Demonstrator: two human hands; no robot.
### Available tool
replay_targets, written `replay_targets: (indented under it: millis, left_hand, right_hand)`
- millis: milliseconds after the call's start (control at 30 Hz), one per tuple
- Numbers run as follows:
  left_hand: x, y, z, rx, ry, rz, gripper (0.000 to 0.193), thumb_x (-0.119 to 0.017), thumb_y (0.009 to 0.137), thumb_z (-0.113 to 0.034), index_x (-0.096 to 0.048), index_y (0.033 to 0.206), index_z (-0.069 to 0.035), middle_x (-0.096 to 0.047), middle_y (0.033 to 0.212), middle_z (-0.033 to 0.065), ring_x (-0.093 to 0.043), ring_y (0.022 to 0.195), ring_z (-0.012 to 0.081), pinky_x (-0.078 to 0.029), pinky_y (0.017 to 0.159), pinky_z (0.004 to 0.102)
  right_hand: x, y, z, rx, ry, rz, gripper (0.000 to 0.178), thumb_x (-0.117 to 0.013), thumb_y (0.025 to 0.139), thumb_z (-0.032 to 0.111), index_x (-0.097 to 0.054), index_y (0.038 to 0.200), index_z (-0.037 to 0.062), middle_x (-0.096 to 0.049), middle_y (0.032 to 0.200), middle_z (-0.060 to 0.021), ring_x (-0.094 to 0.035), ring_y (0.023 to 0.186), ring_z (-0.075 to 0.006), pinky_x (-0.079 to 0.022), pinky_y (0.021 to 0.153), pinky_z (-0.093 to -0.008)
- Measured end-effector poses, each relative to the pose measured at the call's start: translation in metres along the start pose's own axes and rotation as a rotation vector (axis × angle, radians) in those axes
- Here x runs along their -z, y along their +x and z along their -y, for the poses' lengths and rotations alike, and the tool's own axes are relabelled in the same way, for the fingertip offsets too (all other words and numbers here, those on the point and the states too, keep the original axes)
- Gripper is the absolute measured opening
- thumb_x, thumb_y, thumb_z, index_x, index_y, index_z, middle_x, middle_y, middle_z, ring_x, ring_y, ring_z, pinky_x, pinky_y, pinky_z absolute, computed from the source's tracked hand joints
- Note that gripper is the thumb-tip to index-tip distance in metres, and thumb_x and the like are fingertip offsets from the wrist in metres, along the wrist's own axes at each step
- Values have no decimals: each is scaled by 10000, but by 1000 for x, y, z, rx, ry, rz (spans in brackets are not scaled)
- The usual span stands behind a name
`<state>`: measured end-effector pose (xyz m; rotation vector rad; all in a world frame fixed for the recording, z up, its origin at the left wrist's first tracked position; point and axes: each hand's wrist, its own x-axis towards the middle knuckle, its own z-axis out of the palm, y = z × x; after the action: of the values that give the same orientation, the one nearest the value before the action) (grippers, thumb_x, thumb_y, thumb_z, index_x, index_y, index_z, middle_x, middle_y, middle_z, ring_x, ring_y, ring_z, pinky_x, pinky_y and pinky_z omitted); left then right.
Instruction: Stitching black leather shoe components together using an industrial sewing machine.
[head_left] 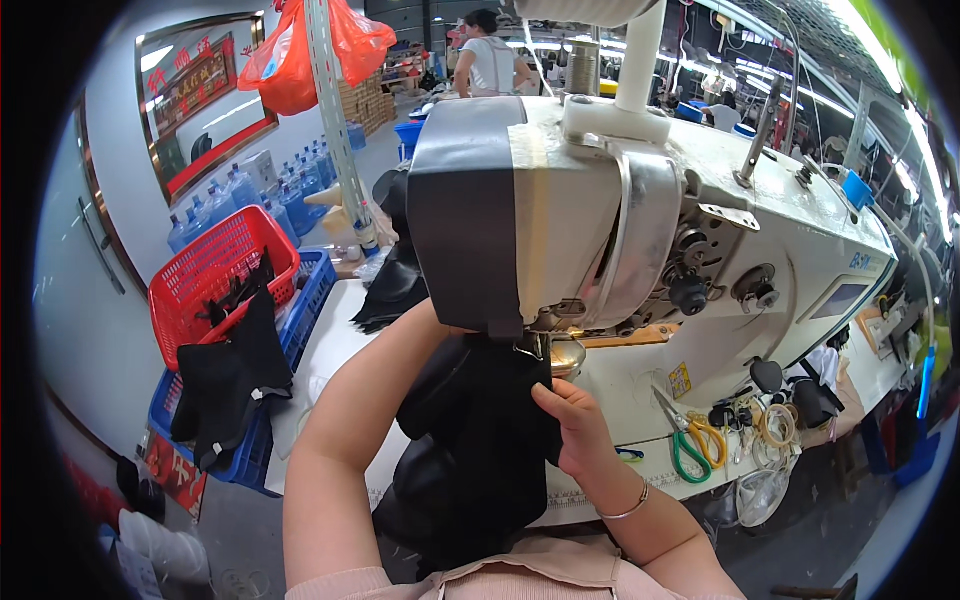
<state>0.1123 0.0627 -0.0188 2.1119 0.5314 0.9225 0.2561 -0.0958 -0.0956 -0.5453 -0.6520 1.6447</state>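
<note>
A piece of black fabric (480,430) hangs over the front edge of the white sewing machine (570,220), its upper part under the needle area. With thumb and fingers pinched on the right edge of the fabric, my right hand (572,420) stays just below the presser foot (537,348). From the left my forearm (370,390) reaches up behind the dark end cover of the machine head. That cover hides my left hand and its fingers. A shiny rounded metal part (568,358) sits right of the presser foot.
Scissors (690,445) with green and orange handles lie on the table to the right, near tape rolls (777,425). At left, a red basket (225,275) and blue crate (255,440) hold black pieces. A person (492,65) stands at the back beyond the machine.
</note>
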Motion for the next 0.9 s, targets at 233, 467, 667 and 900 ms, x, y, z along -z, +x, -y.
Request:
replay_targets:
  millis: [233, 467, 667, 900]
  left_hand:
    - [-7, 3, -19, -81, 325, 25, 534, -647, 828, -169, -442, 1305, -43, -502, 1267, 117, -496, 1150, 256, -408, 976, 359]
    - [-15, -49, -37, 173, 530, 30, 546, -663, 781, -106, -451, 1276, -17, -510, 1233, 173, -492, 1151, 322, -415, 966, 386]
    - [-120, -201, -94, -11, 452, -69, 784, -760, 694, -182, -366, 1334, 41, -386, 1393, 204, -356, 1295, 397, -284, 1071, 463]
    - [-124, -238, -91, 61, 1150, -22, 363, -587, 764, -89, -616, 1124, -62, -527, 1249, 40, -354, 1313, 312, -55, 1075, 627]
  right_hand:
    - [-5, -5, -4, 44, -193, -114, 191, -545, 928, 141, -609, 1004, -22, -648, 883, -26, -598, 780, -76, -486, 696, -217]
    - [36, -63, -14, 67, -1149, -141, 235, -564, 922, 215, -610, 999, -2, -614, 705, -92, -532, 662, -91, -457, 630, -264]
    - [21, -90, -31, 40, -961, -109, 277, -516, 956, 244, -626, 948, -10, -630, 709, -30, -565, 655, -72, -456, 533, -240]
    - [3, -94, -32, -94, -765, -124, 359, -505, 957, 333, -599, 860, 1, -597, 661, -17, -603, 560, -71, -462, 486, -197]
